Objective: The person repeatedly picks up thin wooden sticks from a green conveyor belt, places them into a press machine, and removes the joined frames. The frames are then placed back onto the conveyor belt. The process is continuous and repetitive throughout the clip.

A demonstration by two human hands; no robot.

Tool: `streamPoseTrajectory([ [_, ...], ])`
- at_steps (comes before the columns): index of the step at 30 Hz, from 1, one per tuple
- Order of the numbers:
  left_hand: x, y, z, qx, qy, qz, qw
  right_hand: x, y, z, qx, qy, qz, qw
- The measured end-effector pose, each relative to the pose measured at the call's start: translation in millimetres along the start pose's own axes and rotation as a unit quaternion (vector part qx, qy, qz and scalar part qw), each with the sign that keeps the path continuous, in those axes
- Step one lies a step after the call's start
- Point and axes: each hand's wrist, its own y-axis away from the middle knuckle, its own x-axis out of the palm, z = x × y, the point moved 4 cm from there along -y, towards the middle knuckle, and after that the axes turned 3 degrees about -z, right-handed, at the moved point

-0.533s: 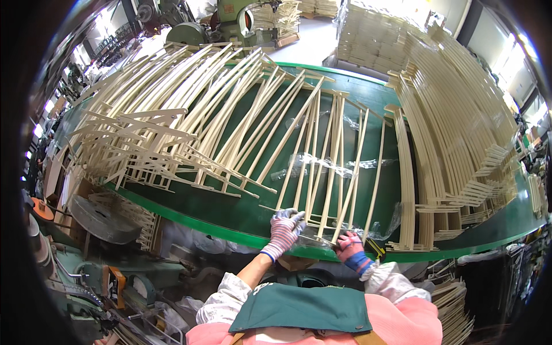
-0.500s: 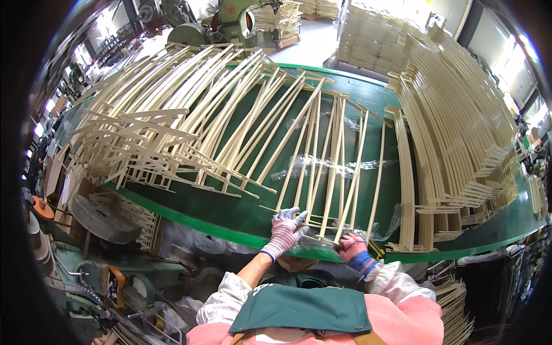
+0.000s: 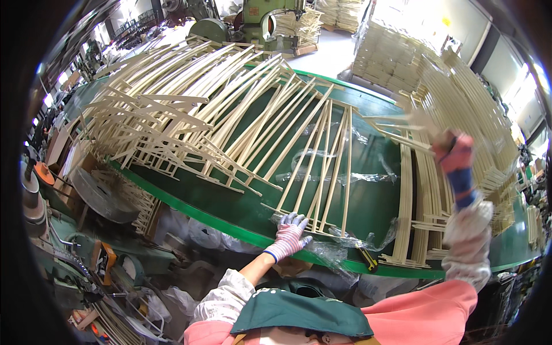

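Note:
In a striped red-and-white glove, my left hand [image 3: 290, 234] rests at the table's near edge. Its fingers are spread over the near ends of several pale wooden slat frames [image 3: 329, 195] lying loosely side by side. My right hand [image 3: 457, 150], in a red and blue glove, is raised over the stacked wooden frames on the right and is smeared by motion. It is closed around a few wooden slats [image 3: 402, 137], which stick out to its left. Clear plastic film [image 3: 330, 253] and a yellow-and-black utility knife [image 3: 367, 259] lie at the near edge between the hands.
A large tangled heap of wooden frames [image 3: 172, 115] covers the left of the green table [image 3: 374, 210]. Neat stacks of frames [image 3: 417, 201] stand on the right. Behind the table are a green machine [image 3: 253, 23] and a wrapped pallet stack [image 3: 385, 57].
My right hand has swung from the near edge up and to the right, carrying slats from the loose row. My left hand has stayed near the edge, its fingers now spread.

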Motion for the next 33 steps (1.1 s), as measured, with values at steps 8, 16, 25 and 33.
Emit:
streamPoseTrajectory([
  [8,-28.9,-14.9,-20.1,0.010,0.002,-0.045,0.999,-121.7,-136.6,-173.4,0.200,0.068,-0.123,0.970],
  [16,-153.6,7.5,-91.7,0.074,0.015,-0.386,0.919,-187.3,-86.2,-120.4,0.166,0.093,-0.113,0.975],
  [25,-244.1,168.9,-32.6,-0.054,-0.029,-0.582,0.811,-105.1,-97.1,111.8,0.053,-0.153,0.065,0.985],
  [33,-272.4,333.7,65.3,-0.225,0.074,-0.564,0.791,-22.5,-75.3,525.5,-0.190,-0.513,0.379,0.747],
])
